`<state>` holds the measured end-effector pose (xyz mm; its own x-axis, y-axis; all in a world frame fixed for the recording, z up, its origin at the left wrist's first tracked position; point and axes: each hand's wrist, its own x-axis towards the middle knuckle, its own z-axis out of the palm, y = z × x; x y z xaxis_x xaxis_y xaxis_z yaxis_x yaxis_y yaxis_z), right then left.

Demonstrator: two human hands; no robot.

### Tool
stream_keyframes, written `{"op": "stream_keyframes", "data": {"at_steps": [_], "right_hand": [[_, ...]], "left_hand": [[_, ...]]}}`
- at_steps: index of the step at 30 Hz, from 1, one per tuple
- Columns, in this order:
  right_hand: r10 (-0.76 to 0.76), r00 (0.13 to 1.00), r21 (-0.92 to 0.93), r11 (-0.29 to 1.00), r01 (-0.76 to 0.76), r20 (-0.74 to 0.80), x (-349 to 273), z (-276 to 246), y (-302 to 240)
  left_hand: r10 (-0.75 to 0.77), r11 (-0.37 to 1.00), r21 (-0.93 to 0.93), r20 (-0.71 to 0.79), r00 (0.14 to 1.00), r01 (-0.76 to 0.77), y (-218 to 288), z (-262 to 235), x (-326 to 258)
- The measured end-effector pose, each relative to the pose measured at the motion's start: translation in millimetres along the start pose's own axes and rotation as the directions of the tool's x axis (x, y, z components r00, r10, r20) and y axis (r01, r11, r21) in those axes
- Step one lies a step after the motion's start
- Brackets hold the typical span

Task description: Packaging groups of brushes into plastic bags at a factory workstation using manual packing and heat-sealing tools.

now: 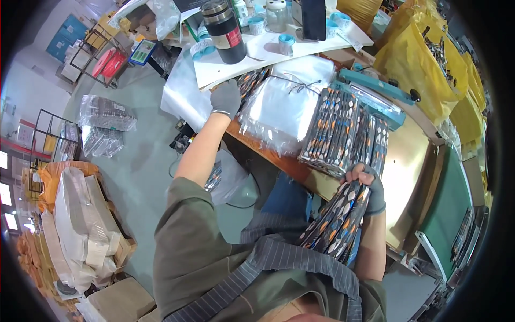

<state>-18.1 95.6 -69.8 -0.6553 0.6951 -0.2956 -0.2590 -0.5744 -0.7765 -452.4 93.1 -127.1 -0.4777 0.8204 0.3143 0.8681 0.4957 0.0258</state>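
Note:
My right hand [370, 185], in a grey fingerless glove, is closed round the upper end of a bundle of black patterned strips [338, 220]. The strips carry orange, white and blue leaf-like marks and hang down against my apron. Just beyond that hand, similar patterned strips [328, 129] stand in packed rows on the wooden table. My left hand [226, 99], also gloved in grey, reaches to the table's far left edge, beside more patterned strips [251, 86] partly under a white board. Its fingers are hidden. Between the hands lies a stack of clear plastic bags [287, 99] with a dark tie.
A dark flask [224, 35] and several rolls of blue-white labels stand on the white board [268, 63]. A teal bar sealer [375, 99] sits at the back right. Yellow sacks [421, 64] rise beyond it. Wrapped bundles [107, 121] lie on the floor at left.

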Motion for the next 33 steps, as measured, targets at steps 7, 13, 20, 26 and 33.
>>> {"op": "stream_keyframes", "data": {"at_steps": [7,13,20,26,33], "right_hand": [[-0.022,0.997,-0.201,0.979,0.036,0.071,-6.4,-3.5,-10.0],[0.026,0.977,-0.415,0.907,0.065,0.211,14.0,3.3,-1.2],[-0.141,0.976,-0.007,0.990,0.144,0.164,-29.5,-25.4,-8.0],[-0.153,0.987,0.055,0.987,0.150,0.058,-40.1,-33.3,-4.0],[-0.136,0.990,-0.029,0.990,0.135,-0.046,-44.6,-38.3,-5.1]], "left_hand": [[0.219,0.547,-0.796,0.436,0.873,0.261,50.4,-109.9,-163.9],[0.549,0.189,-0.649,0.692,0.468,0.737,135.3,-115.2,-286.8],[0.577,0.500,-0.827,0.539,0.614,0.257,149.0,-147.2,-231.6],[0.251,0.793,-0.544,-0.115,0.961,-0.272,93.5,-11.7,-54.7],[0.225,0.952,-0.131,-0.311,0.924,-0.276,82.1,5.2,-1.8]]}}
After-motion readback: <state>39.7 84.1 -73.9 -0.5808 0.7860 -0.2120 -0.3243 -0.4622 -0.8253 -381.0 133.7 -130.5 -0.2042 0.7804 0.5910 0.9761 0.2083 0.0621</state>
